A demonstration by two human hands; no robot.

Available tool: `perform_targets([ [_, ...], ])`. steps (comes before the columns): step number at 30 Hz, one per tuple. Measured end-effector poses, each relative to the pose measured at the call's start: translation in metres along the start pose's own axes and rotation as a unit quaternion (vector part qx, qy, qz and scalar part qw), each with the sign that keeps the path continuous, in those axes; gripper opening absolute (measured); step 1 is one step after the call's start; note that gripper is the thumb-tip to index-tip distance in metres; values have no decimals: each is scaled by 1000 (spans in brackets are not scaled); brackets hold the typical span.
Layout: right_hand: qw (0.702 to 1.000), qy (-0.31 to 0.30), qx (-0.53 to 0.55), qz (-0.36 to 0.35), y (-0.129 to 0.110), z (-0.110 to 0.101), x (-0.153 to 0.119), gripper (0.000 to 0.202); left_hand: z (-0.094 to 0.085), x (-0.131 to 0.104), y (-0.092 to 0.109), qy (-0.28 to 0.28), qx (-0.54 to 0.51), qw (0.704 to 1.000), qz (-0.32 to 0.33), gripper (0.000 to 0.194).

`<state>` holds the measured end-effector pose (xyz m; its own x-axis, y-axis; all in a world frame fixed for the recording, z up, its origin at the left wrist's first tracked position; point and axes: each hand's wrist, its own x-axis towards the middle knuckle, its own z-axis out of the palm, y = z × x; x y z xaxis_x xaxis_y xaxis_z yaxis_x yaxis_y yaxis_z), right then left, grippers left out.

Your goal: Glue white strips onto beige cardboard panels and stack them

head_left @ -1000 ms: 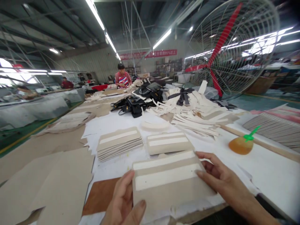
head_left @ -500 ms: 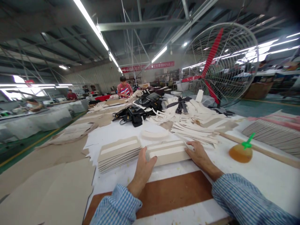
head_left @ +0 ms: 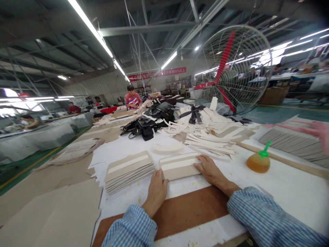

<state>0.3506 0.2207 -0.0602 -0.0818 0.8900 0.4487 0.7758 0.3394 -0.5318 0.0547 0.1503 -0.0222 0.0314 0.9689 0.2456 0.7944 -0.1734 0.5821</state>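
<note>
Beige panel here, I've got my left hand and right hand gripping opposite ends, just beside a stack.

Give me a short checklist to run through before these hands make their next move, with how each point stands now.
1. Left hand at the striped panel's left end: ok, touching it.
2. Right hand at the opposite end: ok, touching it.
3. Whether other panels lie beneath: cannot tell.
4. Neighbouring stack squared up: not ok, its layers are staggered.
5. Amber bottle apart from both hands: ok.
6. Left sleeve off the brown board: cannot tell, they overlap in view.
</note>
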Motion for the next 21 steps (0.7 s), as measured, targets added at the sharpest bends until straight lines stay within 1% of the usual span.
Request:
perform_targets([
  [3,1000,-6,-4,9,-1,-2,0,48,-3,1,-1,-7,18,1000,5,39],
  [7,1000,-8,-10,26,1,-4,-2,63,-6,4,1,-16,30,999,6,42],
  [9,999,-8,-13,29,2,-4,-3,67,-8,4,5,-17,34,999,1,41],
  [12,1000,9,-8,22,2,-5,-3,62,-13,-3,15,-16,39,999,-4,41],
  [14,999,34,3,10,3,-6,-1,56,-20,-12,23,-12,45,999,-1,46],
  [16,998,66,19,-5,5,-8,1,52,-30,-23,29,-6,55,998,12,54],
  [18,995,95,35,-24,8,-9,2,53,-45,-32,27,4,69,997,28,56],
  [19,993,107,41,-34,9,-10,3,53,-55,-35,23,13,77,996,32,52],
  [21,988,133,48,-61,6,-15,2,49,-80,-39,7,44,95,994,23,39],
])
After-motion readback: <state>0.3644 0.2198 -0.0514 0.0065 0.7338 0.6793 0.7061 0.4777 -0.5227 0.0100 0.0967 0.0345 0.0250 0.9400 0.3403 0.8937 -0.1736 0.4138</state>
